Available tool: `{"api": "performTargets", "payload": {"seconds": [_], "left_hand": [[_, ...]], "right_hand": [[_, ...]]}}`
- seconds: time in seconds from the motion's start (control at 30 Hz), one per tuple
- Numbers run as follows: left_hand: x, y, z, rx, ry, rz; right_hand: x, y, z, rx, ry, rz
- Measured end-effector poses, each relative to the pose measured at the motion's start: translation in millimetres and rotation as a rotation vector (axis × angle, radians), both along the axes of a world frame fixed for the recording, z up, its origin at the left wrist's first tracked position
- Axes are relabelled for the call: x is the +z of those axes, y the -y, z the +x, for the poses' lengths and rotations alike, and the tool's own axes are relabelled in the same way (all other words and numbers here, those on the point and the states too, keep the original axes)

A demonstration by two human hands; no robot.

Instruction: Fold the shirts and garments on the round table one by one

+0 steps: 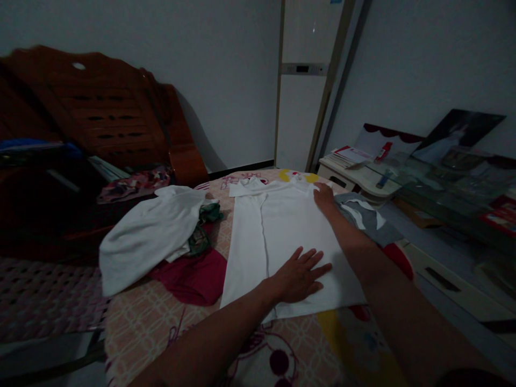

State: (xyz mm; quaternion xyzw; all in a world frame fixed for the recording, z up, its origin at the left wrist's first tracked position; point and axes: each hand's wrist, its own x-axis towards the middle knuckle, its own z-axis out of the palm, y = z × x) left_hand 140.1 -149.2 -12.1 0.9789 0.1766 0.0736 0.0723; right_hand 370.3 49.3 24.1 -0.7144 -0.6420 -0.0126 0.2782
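A white shirt [245, 242] lies spread on the cloth-covered table, one side folded inward along a lengthwise edge. My left hand [302, 274] rests flat on its lower part with the fingers spread. At the shirt's far right corner, my right hand [323, 196] has its fingers closed on the fabric; the fingertips are partly hidden. Left of the shirt is a heap with a white garment [153, 236], a dark green piece [199, 239] and a crimson garment [193, 277]. A grey garment with white strips [365, 217] lies beyond my right forearm.
The patterned tablecloth [137, 328] shows around the clothes. A carved wooden bench [100, 113] stands at the left behind a woven seat [52, 295]. A white cabinet with a glass top [427, 183] is at the right, and a tall white appliance [300, 118] stands at the back.
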Motion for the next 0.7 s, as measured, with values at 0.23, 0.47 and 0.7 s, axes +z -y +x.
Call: {"api": "performTargets", "payload": {"seconds": [0.23,0.47,0.7], "left_hand": [[-2.3,-0.4,-0.2,-0.002,-0.002,-0.01],[-2.8,0.3,0.1,-0.004,0.004,0.014],[-4.5,0.5,1.0,0.001,0.013,0.018]], "right_hand": [[1.2,13.0,-59.9,0.185,0.337,-0.213],[-3.2,-9.7,-51.9,0.237,0.308,-0.289],[-3.7,-15.2,-44.2,0.077,0.303,-0.23]]}}
